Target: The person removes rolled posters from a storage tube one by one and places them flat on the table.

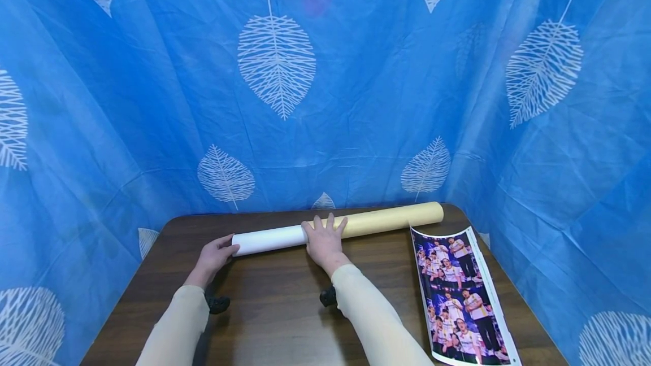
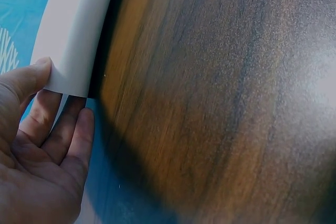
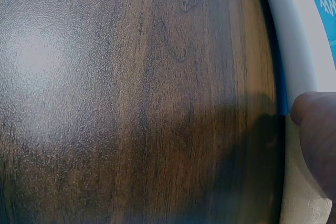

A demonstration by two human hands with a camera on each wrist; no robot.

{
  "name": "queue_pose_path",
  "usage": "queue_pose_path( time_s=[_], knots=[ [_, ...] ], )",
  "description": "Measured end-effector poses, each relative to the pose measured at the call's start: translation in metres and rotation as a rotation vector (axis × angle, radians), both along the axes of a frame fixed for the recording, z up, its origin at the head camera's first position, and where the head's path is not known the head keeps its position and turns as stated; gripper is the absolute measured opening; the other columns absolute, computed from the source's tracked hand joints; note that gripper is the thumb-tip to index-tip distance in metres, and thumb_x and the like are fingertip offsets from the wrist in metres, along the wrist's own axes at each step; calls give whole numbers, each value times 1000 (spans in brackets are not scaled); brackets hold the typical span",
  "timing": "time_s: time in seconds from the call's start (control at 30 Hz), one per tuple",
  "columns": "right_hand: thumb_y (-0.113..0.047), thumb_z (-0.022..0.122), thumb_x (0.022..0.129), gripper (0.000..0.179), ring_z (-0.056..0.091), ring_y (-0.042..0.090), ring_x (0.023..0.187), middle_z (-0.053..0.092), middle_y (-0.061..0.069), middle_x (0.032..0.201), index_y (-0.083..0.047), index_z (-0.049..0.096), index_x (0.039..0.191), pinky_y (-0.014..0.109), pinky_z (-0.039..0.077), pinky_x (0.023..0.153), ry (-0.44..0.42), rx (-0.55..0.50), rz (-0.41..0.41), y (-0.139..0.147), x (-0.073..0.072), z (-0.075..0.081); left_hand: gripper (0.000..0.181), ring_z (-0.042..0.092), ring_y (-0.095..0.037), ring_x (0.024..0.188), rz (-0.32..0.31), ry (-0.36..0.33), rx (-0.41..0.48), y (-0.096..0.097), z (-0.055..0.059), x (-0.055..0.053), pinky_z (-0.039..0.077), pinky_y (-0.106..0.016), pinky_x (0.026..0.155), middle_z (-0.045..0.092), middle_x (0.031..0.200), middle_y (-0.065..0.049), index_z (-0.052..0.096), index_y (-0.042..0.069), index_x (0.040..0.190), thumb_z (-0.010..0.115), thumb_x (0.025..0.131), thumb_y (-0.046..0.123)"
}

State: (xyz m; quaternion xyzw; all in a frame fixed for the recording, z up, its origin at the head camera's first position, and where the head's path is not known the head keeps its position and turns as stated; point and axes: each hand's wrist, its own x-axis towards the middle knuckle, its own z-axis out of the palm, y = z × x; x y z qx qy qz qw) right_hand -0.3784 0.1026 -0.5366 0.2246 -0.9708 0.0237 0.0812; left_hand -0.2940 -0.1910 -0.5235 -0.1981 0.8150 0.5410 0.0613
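A white paper roll point(image 1: 269, 240) lies slantwise across the far part of the table, its right end meeting a cream cardboard tube point(image 1: 394, 220). At the roll's left end my left hand point(image 1: 213, 257) pinches the paper. In the left wrist view the thumb point(image 2: 41, 74) is on the outside of the rim, while fingertips reach in under the open end. My right hand point(image 1: 325, 244) rests with spread fingers over the place where white roll and cream tube meet. The right wrist view shows only its thumb point(image 3: 315, 129) at that seam.
A printed photo sheet point(image 1: 463, 298) with two group pictures lies at the right side of the dark wooden table point(image 1: 274, 309), its edges curling up. Blue cloth point(image 1: 356, 100) with white leaf patterns hangs behind the table and on both sides.
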Motion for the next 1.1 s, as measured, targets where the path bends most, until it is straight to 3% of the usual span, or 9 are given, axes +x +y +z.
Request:
queue_pose_path(
  time_s=[0.77,1.1],
  knots=[
    [-37,75,90,56,35,52,141,53,10,144,-35,54,142,83,15,106,26,7,5,1,0,0,65,25,-51,146,7,-4,-12,0,7,5,37,-57,112,19,163,-32,32,0,158,59,106,27],
    [-36,76,89,56,36,53,141,54,9,142,-35,54,140,84,16,106,34,5,12,2,1,0,66,26,-50,146,22,-15,-8,-4,2,4,37,-56,112,20,163,-31,32,0,158,60,105,29]
  ],
)
